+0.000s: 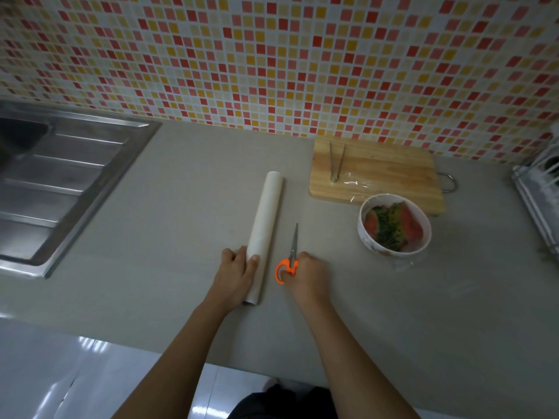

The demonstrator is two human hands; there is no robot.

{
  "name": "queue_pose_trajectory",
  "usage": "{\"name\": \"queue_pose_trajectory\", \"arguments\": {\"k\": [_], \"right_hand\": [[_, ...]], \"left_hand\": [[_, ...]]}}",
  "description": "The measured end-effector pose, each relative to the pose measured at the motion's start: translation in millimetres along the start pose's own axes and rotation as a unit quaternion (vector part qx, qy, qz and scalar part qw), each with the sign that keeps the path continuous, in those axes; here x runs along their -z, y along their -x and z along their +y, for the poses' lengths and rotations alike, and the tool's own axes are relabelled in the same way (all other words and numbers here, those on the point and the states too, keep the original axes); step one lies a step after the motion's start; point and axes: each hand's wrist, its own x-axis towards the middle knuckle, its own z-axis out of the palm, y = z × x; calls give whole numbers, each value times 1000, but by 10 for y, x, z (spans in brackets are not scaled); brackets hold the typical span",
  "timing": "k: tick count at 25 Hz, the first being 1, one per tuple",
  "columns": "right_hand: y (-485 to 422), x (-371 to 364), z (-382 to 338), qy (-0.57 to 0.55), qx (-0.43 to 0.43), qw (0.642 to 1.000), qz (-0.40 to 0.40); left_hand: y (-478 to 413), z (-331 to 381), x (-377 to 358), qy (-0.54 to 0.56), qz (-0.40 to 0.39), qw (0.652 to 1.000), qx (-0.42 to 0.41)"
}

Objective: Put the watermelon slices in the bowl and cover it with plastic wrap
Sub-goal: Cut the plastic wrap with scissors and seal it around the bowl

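A white bowl [367,240] stands on the grey counter at the right, with red and green watermelon slices [393,226] inside it. Clear plastic film lies over the bowl, and its loose edges spread onto the counter around it. A long white roll of plastic wrap [267,219] lies lengthwise in the middle of the counter. My left hand [237,275] grips the near end of the roll, thumb on top. Just right of the roll lie orange-handled scissors [292,246], blades pointing away from me. My right hand [307,275] is closed over their handles.
A wooden cutting board [384,173] lies behind the bowl by the tiled wall, with metal tongs [336,163] on it. A steel sink and drainboard [69,182] fill the left side. A metal rack [538,195] stands at the far right. The counter's front edge runs below my forearms.
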Motion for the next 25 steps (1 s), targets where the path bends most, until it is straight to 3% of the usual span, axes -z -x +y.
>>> {"name": "queue_pose_trajectory", "arguments": {"k": [6, 8, 11, 14, 16, 18, 21, 25], "right_hand": [[84, 265, 41, -108, 42, 986, 118], [72, 528, 153, -158, 43, 971, 173], [0, 1057, 546, -243, 40, 912, 329], [-267, 1523, 1040, -239, -34, 880, 409], [-492, 1670, 1323, -235, -88, 904, 347], [-710, 1715, 1586, -241, -132, 926, 258], [-1033, 1689, 1830, -271, -129, 946, 124], [-1260, 1631, 1880, -418, -109, 899, -70]], "left_hand": [[-42, -10, 21, 24, -34, 997, 59], [-33, 19, 51, 1, 10, 997, 71], [46, 287, 34, 41, 193, 980, -28], [4, 765, -233, 139, 208, 961, -121], [-107, 1086, -537, 223, 130, 963, -73], [-268, 1391, -859, 345, 36, 937, 50], [-466, 1660, -1195, 372, -41, 915, 149], [-564, 1825, -1277, 444, -42, 878, 175]]}}
